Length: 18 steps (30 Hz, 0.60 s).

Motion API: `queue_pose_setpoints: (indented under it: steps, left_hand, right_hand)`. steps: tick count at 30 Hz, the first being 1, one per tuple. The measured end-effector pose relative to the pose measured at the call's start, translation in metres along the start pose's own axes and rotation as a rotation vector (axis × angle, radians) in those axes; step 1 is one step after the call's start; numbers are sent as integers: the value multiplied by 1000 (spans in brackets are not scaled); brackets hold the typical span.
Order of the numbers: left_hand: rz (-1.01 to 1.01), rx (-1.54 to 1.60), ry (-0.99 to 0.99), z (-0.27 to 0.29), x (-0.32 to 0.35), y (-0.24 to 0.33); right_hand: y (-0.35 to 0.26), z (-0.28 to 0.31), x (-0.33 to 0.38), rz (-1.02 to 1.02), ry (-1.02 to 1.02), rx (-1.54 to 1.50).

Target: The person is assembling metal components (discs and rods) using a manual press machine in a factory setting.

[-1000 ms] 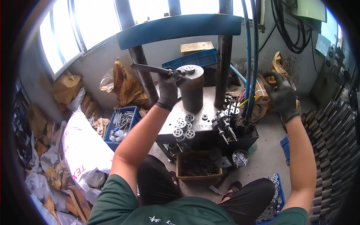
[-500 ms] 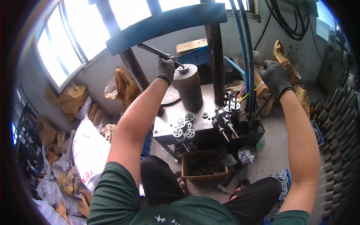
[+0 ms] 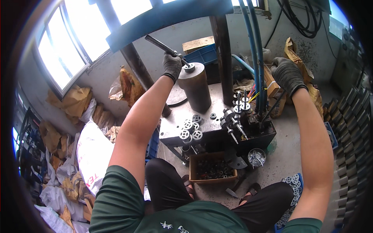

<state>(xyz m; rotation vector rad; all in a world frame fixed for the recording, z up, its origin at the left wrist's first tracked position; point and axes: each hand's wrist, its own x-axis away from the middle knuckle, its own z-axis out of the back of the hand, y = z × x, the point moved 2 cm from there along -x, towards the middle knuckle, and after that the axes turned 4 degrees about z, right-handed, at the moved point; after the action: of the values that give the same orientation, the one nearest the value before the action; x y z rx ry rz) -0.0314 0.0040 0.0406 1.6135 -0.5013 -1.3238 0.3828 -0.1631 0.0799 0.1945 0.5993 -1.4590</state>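
My left hand [image 3: 172, 65], in a dark grey knit glove, is closed around a steel rod [image 3: 160, 44]. The rod slants down to a small ring-shaped part [image 3: 189, 69] on top of a thick upright metal cylinder [image 3: 195, 88]; its exact contact there is hidden. This cylinder stands on the steel table [image 3: 171, 127] of a press, under a blue crossbeam [image 3: 171, 22]. To the right, my gloved right hand [image 3: 288, 75] is curled at the upper end of a thin dark lever [image 3: 273, 109]; the lever's top is hidden behind the hand.
Silver slotted discs [image 3: 187, 124] and shafts with rotor bodies [image 3: 234, 123] sit on the table. Below are a carton of small dark parts [image 3: 213, 180], a hammer [image 3: 232, 192] and a bowl [image 3: 256, 158]. Blue hoses [image 3: 254, 50] run beside the right column [image 3: 222, 58]. Sacks [image 3: 93, 155] are piled left.
The rod in my left hand has tilted steeper, its outer end rising. My right hand stays at the lever with hardly any movement. The whole view has shifted slightly.
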Motion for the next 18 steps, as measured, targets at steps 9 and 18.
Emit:
queue_pose_setpoints:
  steps: [9,18]
  left_hand:
    - [-42,-191,-28,14,-26,-14]
    - [-123,-475,-109,-3,-28,11]
  right_hand:
    - [-16,6,3,-19,-10,-79]
    - [-8,0,5,45,44,-139]
